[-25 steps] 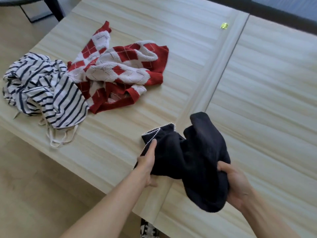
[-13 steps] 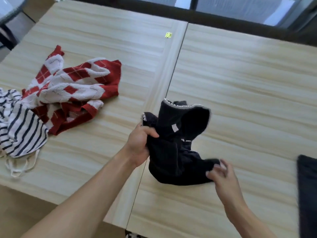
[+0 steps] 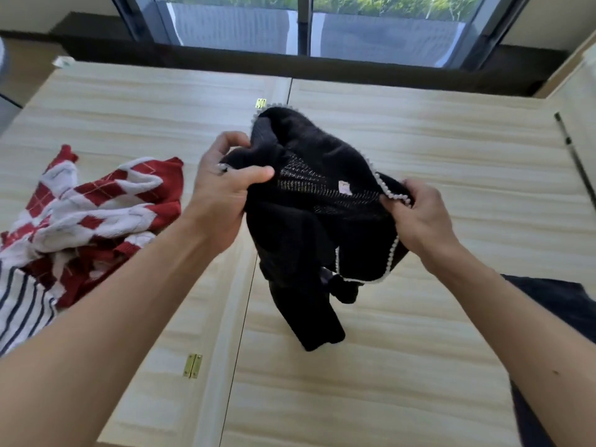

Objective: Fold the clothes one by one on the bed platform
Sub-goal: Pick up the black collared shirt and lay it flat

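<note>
left hand [image 3: 222,191] and right hand [image 3: 416,217] pinch black knit top [image 3: 309,221] by pearl-trimmed edge, above bare bed platform [image 3: 451,195].

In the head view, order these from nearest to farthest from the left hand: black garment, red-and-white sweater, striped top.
1. black garment, gripped by the left hand itself.
2. red-and-white sweater, lying to its left.
3. striped top, at the far left edge, beyond the sweater.

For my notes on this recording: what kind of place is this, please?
Probably a home bedroom: a pale wooden bed platform with a brass hinge, a red and white sweater lying loose on it, and a large window behind.
</note>
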A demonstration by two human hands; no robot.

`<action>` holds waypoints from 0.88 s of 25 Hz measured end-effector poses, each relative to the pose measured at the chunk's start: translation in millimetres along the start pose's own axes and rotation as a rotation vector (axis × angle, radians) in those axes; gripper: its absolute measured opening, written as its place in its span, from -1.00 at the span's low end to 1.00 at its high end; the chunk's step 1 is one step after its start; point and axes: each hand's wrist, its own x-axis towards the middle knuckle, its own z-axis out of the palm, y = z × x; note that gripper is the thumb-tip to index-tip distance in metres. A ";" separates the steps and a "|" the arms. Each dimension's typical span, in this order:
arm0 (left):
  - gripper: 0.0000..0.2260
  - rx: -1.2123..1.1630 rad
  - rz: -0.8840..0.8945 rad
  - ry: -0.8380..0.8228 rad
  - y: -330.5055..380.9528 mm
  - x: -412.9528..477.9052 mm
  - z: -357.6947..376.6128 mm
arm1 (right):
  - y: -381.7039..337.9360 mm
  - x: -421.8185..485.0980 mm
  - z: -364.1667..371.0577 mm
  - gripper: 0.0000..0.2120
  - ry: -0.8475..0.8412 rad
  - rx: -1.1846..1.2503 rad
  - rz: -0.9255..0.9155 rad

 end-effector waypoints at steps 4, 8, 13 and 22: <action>-0.30 0.166 0.115 0.093 58.4 9.2 3.1 | -67.4 22.4 -54.9 -0.94 0.137 -0.017 -0.160; 0.12 0.299 -0.006 0.065 118.0 37.3 17.5 | -160.2 45.8 -104.2 -0.89 0.087 -0.028 -0.378; -0.77 0.707 -0.065 0.027 150.9 51.5 47.5 | -213.4 61.5 -136.6 -0.82 0.137 -0.216 -0.648; -0.80 0.802 0.345 0.292 123.4 57.4 30.3 | -96.7 96.9 -150.7 -0.73 0.156 -0.287 -0.023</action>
